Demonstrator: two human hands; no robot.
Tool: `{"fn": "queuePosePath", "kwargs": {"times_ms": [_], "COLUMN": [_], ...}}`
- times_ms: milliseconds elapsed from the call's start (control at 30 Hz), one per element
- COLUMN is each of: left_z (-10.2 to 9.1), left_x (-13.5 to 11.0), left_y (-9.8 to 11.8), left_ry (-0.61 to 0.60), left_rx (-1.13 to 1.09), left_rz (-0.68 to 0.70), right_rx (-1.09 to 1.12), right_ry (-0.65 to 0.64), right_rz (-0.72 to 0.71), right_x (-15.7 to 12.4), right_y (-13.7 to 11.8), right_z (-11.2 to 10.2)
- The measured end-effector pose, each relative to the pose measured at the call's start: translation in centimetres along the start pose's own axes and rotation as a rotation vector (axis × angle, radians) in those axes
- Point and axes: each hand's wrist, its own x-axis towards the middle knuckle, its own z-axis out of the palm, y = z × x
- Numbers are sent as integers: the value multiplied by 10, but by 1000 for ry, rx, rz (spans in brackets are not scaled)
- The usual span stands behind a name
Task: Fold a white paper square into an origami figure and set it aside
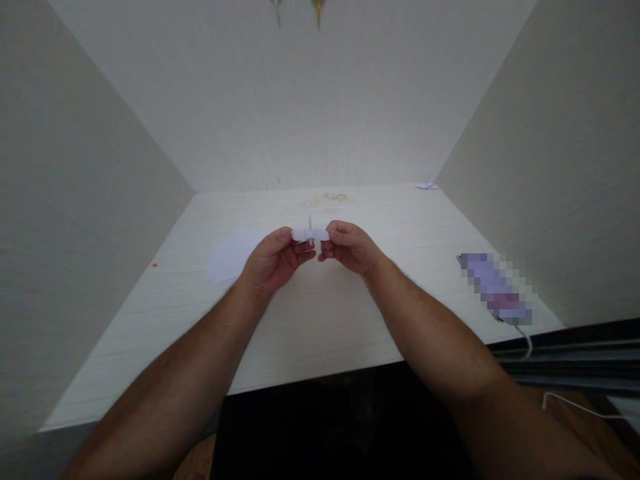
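Between both hands, above the middle of the white table, is a small folded piece of white paper (301,235) with a thin upright strip at its centre. My left hand (275,259) pinches its left end between thumb and fingers. On the other end, my right hand (351,245) has its thumb and forefinger closed, the remaining fingers curled below. White sheets of paper (234,253) lie on the table beside my left hand, partly covered by the wrist.
A blurred-out, phone-like object (493,287) with a white cable (527,343) lies at the table's right edge. Another folded white paper (427,186) sits in the back right corner. Walls close in the table (320,333) at the back and both sides. A small red speck (155,265) is at the left.
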Motion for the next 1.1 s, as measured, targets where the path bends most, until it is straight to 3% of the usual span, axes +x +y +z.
{"fn": "queuePosePath", "kwargs": {"times_ms": [167,433,833,1100], "left_z": [-3,-5,-3,-3], "left_x": [9,9,13,9], "left_y": [-6,-13,-8,-11], "left_ry": [192,205,286,85], "left_rx": [127,286,125,195], "left_rz": [116,215,231,170], "right_rx": [-57,-206,-428,-495], "right_ry": [207,359,270,268], "right_rz": [-12,-1,-1,-27], "right_x": [5,7,6,5], "right_y": [1,2,7,7], "right_z": [0,4,5,5]}}
